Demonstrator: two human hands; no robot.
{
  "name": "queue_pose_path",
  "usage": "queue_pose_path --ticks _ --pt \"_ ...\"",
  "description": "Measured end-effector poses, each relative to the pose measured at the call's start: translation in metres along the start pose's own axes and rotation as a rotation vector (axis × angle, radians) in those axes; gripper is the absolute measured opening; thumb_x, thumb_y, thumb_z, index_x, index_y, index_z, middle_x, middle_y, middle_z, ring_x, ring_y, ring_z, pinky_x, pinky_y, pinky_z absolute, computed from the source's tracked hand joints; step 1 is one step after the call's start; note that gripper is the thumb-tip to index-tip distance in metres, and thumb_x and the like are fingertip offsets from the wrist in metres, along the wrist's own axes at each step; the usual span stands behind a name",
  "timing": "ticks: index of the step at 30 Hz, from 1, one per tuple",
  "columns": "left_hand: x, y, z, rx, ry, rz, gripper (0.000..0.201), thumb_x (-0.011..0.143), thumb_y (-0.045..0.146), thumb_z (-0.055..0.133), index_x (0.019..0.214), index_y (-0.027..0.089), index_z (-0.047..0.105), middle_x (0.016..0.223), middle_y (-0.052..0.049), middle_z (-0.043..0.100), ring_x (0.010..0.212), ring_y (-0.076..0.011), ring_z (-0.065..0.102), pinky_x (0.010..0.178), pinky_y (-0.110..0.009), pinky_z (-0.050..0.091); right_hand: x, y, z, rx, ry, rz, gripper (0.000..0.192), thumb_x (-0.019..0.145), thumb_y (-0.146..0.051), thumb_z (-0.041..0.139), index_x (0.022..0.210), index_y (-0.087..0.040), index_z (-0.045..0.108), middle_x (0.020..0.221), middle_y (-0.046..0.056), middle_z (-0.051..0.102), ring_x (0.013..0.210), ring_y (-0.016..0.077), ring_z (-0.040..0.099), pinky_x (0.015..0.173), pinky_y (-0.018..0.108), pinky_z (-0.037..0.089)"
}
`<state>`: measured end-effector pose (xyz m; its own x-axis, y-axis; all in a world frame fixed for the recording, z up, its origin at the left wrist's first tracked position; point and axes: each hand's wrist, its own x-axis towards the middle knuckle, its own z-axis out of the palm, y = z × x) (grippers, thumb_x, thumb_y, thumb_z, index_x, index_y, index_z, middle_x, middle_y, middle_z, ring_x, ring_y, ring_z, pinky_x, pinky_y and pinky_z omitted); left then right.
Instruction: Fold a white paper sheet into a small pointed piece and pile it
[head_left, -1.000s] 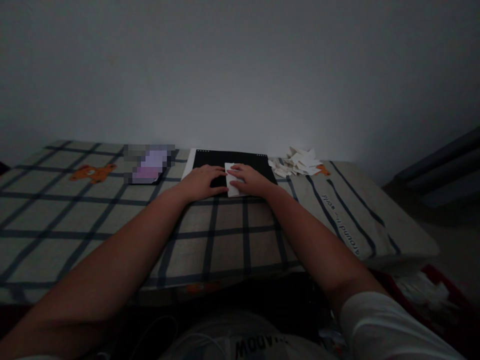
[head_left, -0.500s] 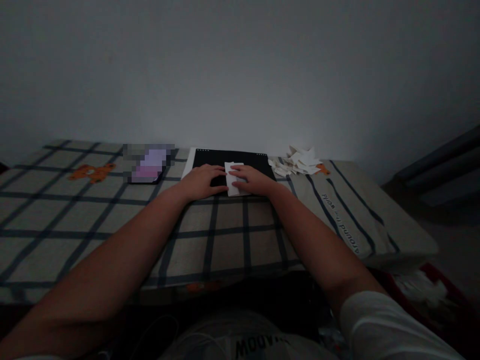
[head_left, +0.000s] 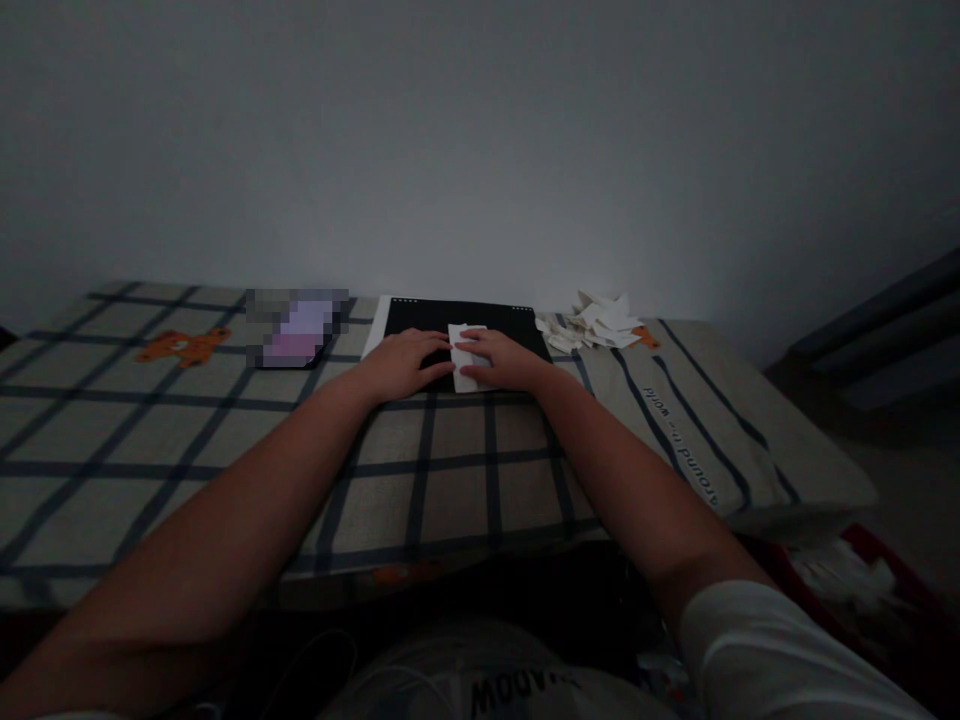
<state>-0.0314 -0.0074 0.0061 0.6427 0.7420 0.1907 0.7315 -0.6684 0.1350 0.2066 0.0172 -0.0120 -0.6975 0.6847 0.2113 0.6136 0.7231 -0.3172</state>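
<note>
A small folded piece of white paper (head_left: 457, 336) lies on a flat black sheet or notebook cover (head_left: 427, 312) with rows of white marks along its far edge. My left hand (head_left: 405, 364) rests on the black surface, fingers apart, their tips at the paper's left edge. From the other side my right hand (head_left: 510, 361) lies across the paper with fingers spread, covering much of its right part. Whether the left fingertips press on the paper or just touch its edge, I cannot tell.
To the right of the black sheet is a heap of folded white paper pieces (head_left: 600, 320). A phone (head_left: 300, 330), partly pixelated, lies on the left. Beneath everything is a checked tablecloth (head_left: 450, 480). A wall (head_left: 480, 150) stands behind; a red container (head_left: 862, 560) sits low at right.
Almost nothing differs. Both hands stay at the paper, with only a very slight shift of the fingers.
</note>
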Motion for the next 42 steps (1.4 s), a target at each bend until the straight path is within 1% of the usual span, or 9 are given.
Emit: queue_pose_path --ticks 6,11,17,21,26,30,34,40,42 --pt "0.000 0.004 0.002 0.055 0.011 -0.049 0.056 0.098 0.056 0.045 0.138 0.020 0.060 0.146 -0.010 0.058 0.131 -0.0306 0.054 0.110 -0.045 0.042 0.001 0.000 0.002 0.001 0.023 -0.014 0.052 0.095 -0.040 0.063 0.141 -0.017 0.061 0.152 0.017 0.052 0.141 0.0289 0.048 0.119 0.049 0.035" --pt "0.001 0.005 0.002 0.043 -0.008 -0.048 0.054 0.099 0.055 0.043 0.134 0.020 0.063 0.148 -0.010 0.056 0.131 -0.0298 0.054 0.111 -0.045 0.042 0.002 0.001 0.002 0.035 0.017 0.002 0.053 0.095 -0.039 0.064 0.140 -0.012 0.061 0.152 0.020 0.051 0.142 0.0288 0.047 0.120 0.047 0.035" --pt "0.002 0.005 0.002 0.039 -0.005 -0.055 0.053 0.098 0.051 0.045 0.133 0.016 0.063 0.148 -0.012 0.056 0.133 -0.0290 0.052 0.113 -0.043 0.040 0.002 0.003 0.001 0.094 0.069 0.024 0.054 0.096 -0.041 0.061 0.142 -0.013 0.059 0.151 0.019 0.052 0.143 0.0272 0.046 0.121 0.048 0.033" --pt "0.002 0.007 0.002 0.044 -0.008 -0.058 0.052 0.098 0.051 0.044 0.131 0.017 0.064 0.147 -0.012 0.058 0.131 -0.0294 0.054 0.112 -0.044 0.041 0.000 0.004 -0.001 0.091 0.042 0.031 0.049 0.095 -0.040 0.062 0.137 -0.015 0.064 0.151 0.019 0.053 0.142 0.0283 0.047 0.121 0.050 0.034" --pt "0.002 0.011 0.000 0.043 0.002 -0.062 0.052 0.098 0.051 0.043 0.130 0.017 0.065 0.146 -0.011 0.057 0.131 -0.0300 0.054 0.112 -0.044 0.042 0.000 0.002 -0.002 0.046 0.012 0.029 0.054 0.093 -0.039 0.065 0.139 -0.011 0.062 0.152 0.021 0.051 0.144 0.0290 0.045 0.121 0.047 0.033" --pt "0.002 0.014 -0.001 0.042 0.005 -0.080 0.050 0.096 0.051 0.045 0.129 0.019 0.065 0.146 -0.010 0.058 0.130 -0.0303 0.054 0.111 -0.046 0.042 0.000 0.001 -0.001 0.037 0.020 0.020 0.056 0.092 -0.042 0.067 0.139 -0.013 0.061 0.151 0.020 0.052 0.143 0.0298 0.046 0.121 0.049 0.034" --pt "0.001 0.016 -0.003 0.054 0.000 -0.086 0.050 0.096 0.049 0.046 0.129 0.018 0.065 0.146 -0.011 0.058 0.129 -0.0314 0.055 0.110 -0.047 0.043 0.001 -0.002 -0.001 0.035 0.033 0.026 0.058 0.090 -0.046 0.069 0.137 -0.013 0.063 0.149 0.021 0.053 0.141 0.0311 0.048 0.120 0.050 0.035" --pt "0.002 0.013 0.000 0.056 -0.001 -0.085 0.054 0.096 0.053 0.045 0.132 0.017 0.063 0.146 -0.012 0.057 0.129 -0.0334 0.053 0.108 -0.048 0.044 0.001 -0.005 -0.002 0.020 0.029 0.030 0.062 0.089 -0.047 0.070 0.136 -0.006 0.063 0.147 0.024 0.054 0.140 0.0309 0.049 0.120 0.046 0.035" --pt "0.002 0.012 0.001 0.054 -0.006 -0.087 0.053 0.096 0.054 0.046 0.131 0.018 0.063 0.146 -0.011 0.057 0.129 -0.0331 0.053 0.108 -0.048 0.044 0.001 -0.003 -0.002 0.036 0.029 0.023 0.063 0.089 -0.047 0.071 0.137 -0.006 0.062 0.147 0.024 0.054 0.140 0.0307 0.049 0.120 0.046 0.035"
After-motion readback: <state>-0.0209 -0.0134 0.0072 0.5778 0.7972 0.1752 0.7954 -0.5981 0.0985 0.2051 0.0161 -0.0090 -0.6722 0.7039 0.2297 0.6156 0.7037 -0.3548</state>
